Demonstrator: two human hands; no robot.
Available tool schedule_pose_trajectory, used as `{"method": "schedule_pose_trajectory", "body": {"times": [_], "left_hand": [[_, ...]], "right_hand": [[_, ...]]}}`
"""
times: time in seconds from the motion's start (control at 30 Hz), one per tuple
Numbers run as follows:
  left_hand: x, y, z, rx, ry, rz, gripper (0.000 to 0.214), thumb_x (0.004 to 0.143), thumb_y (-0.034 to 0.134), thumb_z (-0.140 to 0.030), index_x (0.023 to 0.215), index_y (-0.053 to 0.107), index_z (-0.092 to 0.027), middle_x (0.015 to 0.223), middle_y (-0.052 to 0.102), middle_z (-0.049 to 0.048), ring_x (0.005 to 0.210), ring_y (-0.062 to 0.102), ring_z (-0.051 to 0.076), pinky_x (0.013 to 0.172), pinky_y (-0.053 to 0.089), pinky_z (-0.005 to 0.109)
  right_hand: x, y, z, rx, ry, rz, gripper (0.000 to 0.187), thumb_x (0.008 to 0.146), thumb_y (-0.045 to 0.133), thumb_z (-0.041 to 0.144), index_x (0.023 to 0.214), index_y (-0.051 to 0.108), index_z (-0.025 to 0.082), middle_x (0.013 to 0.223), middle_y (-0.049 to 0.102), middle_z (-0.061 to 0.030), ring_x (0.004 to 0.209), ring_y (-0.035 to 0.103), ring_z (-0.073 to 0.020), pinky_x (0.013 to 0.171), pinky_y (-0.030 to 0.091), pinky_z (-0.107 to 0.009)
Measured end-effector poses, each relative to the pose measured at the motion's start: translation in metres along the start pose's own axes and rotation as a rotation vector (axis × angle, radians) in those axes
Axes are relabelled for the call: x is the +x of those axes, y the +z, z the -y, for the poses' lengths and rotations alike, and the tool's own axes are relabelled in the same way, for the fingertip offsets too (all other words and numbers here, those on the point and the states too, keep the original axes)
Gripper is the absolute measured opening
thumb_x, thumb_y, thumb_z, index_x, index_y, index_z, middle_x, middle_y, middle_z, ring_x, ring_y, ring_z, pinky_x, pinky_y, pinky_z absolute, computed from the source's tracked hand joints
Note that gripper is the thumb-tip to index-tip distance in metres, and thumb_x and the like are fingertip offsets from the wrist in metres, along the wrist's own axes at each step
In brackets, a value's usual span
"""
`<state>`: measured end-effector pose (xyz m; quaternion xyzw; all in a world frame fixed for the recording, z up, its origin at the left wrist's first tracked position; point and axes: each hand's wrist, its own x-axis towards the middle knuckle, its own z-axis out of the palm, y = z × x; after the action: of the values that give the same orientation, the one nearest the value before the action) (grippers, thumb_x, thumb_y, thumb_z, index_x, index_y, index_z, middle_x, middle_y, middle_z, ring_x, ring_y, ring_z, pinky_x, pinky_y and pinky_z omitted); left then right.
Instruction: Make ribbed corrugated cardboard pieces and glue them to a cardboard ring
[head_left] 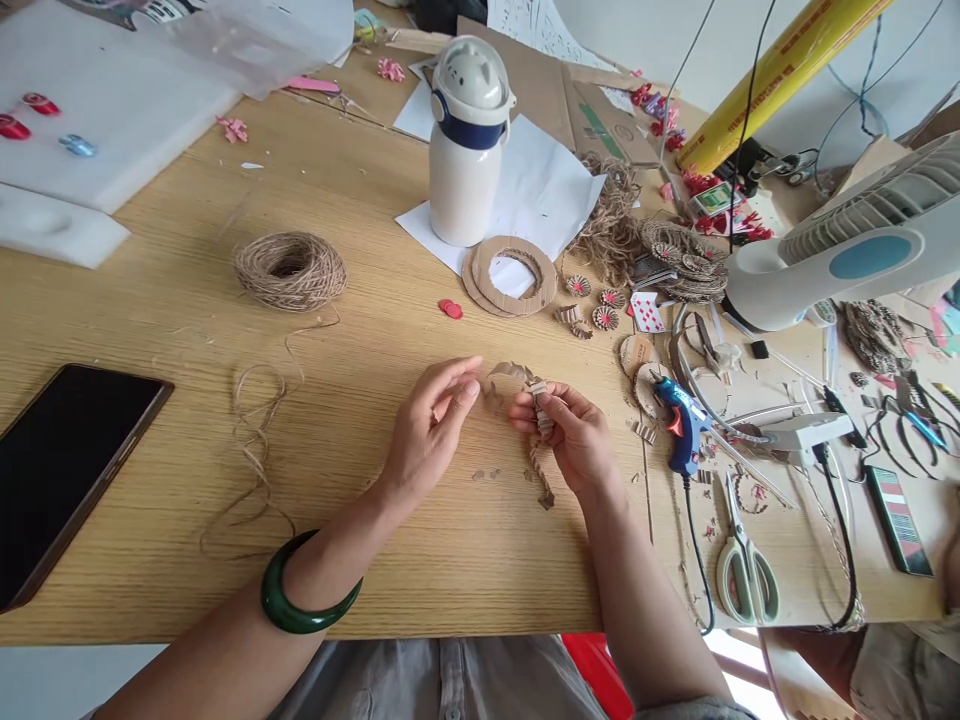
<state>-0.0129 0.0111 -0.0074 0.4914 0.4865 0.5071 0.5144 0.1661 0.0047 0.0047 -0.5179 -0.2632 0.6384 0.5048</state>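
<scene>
A narrow strip of corrugated cardboard is pinched between the thumb and fingers of my right hand. Its upper end curls leftward and looks blurred; a frayed length hangs below the fingers. My left hand is just left of that blurred end, fingers stretched out and thumb raised, with nothing seen in its grasp. Beyond the hands lie two stacked cardboard rings and some small red discs. Several pleated cardboard rosettes with red centres sit to the right of the rings.
A white bottle stands on paper behind the rings. Twine and a dark tablet lie left. At right are a blue glue gun, scissors, a fan, cables and a phone. Another person's clothing shows lower right.
</scene>
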Motion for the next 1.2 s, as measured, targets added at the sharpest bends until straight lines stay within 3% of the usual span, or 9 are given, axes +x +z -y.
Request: {"method": "schedule_pose_trajectory", "body": {"times": [0.07, 0.13, 0.2, 0.3, 0.37, 0.57, 0.77, 0.97, 1.2], "left_hand": [[0.0, -0.001, 0.0, 0.076, 0.141, -0.059, 0.024, 0.095, 0.058, -0.036, 0.102, 0.073, -0.019, 0.116, 0.068, 0.0076, 0.113, 0.063, 0.02, 0.1, 0.05, 0.031], [-0.001, 0.0, -0.001, 0.115, 0.18, -0.047, 0.026, 0.096, 0.057, -0.035, 0.087, 0.074, -0.018, 0.101, 0.071, 0.0063, 0.103, 0.066, 0.018, 0.096, 0.051, 0.03], [-0.003, 0.002, -0.003, 0.062, 0.079, 0.088, 0.026, 0.094, 0.059, -0.039, 0.088, 0.074, -0.018, 0.093, 0.073, 0.0051, 0.093, 0.069, 0.018, 0.089, 0.053, 0.028], [-0.007, 0.009, -0.004, -0.071, -0.139, 0.355, 0.03, 0.085, 0.07, -0.043, 0.102, 0.073, -0.018, 0.101, 0.076, 0.0058, 0.096, 0.071, 0.02, 0.087, 0.055, 0.029], [-0.01, 0.013, -0.002, -0.08, -0.202, 0.421, 0.034, 0.08, 0.076, -0.043, 0.101, 0.075, -0.016, 0.101, 0.077, 0.0071, 0.096, 0.071, 0.022, 0.085, 0.055, 0.029], [-0.01, 0.011, -0.006, -0.199, -0.486, 0.439, 0.036, 0.074, 0.079, -0.045, 0.092, 0.078, -0.015, 0.08, 0.078, 0.0061, 0.069, 0.07, 0.016, 0.065, 0.054, 0.025], [-0.013, 0.01, -0.018, -0.235, -0.624, 0.565, 0.036, 0.062, 0.088, -0.037, 0.083, 0.075, -0.012, 0.071, 0.075, 0.0054, 0.062, 0.068, 0.014, 0.066, 0.055, 0.027], [-0.018, 0.014, -0.018, -0.108, -0.619, 0.558, 0.03, 0.063, 0.087, -0.031, 0.08, 0.075, -0.011, 0.068, 0.074, 0.0061, 0.064, 0.068, 0.014, 0.07, 0.058, 0.028], [-0.02, 0.012, -0.017, -0.038, -0.549, 0.519, 0.027, 0.068, 0.083, -0.03, 0.086, 0.075, -0.011, 0.073, 0.076, 0.0061, 0.069, 0.07, 0.015, 0.073, 0.06, 0.03]], "right_hand": [[-0.001, 0.001, 0.002, 0.009, -0.029, -0.042, 0.031, 0.068, 0.085, 0.04, 0.081, 0.063, 0.022, 0.08, 0.078, -0.0033, 0.07, 0.073, -0.0193, 0.067, 0.059, -0.032], [-0.004, 0.004, 0.004, 0.002, -0.045, -0.052, 0.029, 0.069, 0.085, 0.04, 0.079, 0.064, 0.022, 0.083, 0.079, -0.0038, 0.076, 0.074, -0.0201, 0.068, 0.057, -0.03], [-0.007, 0.009, 0.003, 0.002, -0.053, -0.047, 0.027, 0.067, 0.085, 0.038, 0.074, 0.066, 0.022, 0.089, 0.079, -0.0044, 0.084, 0.073, -0.02, 0.071, 0.055, -0.028], [-0.011, 0.016, 0.0, 0.055, -0.065, -0.048, 0.024, 0.064, 0.086, 0.036, 0.068, 0.067, 0.022, 0.092, 0.08, -0.0036, 0.087, 0.072, -0.019, 0.073, 0.054, -0.027], [-0.013, 0.019, -0.002, 0.09, -0.07, -0.056, 0.024, 0.062, 0.087, 0.034, 0.066, 0.067, 0.021, 0.086, 0.08, -0.0028, 0.081, 0.072, -0.018, 0.072, 0.053, -0.027], [-0.012, 0.011, 0.006, 0.093, -0.166, -0.152, 0.026, 0.061, 0.087, 0.034, 0.068, 0.066, 0.019, 0.074, 0.077, -0.0028, 0.075, 0.072, -0.0174, 0.072, 0.056, -0.029], [-0.014, -0.009, 0.011, 0.089, -0.213, -0.242, 0.026, 0.062, 0.086, 0.032, 0.068, 0.065, 0.018, 0.08, 0.078, -0.0039, 0.077, 0.071, -0.0155, 0.064, 0.055, -0.023], [-0.02, -0.032, 0.011, 0.152, -0.26, -0.303, 0.021, 0.068, 0.081, 0.03, 0.072, 0.065, 0.018, 0.084, 0.078, -0.0047, 0.072, 0.072, -0.0134, 0.058, 0.056, -0.02], [-0.032, -0.057, 0.005, 0.141, -0.326, -0.427, 0.03, 0.064, 0.083, 0.029, 0.084, 0.062, 0.019, 0.081, 0.079, -0.0052, 0.066, 0.073, -0.016, 0.056, 0.059, -0.023]]}}
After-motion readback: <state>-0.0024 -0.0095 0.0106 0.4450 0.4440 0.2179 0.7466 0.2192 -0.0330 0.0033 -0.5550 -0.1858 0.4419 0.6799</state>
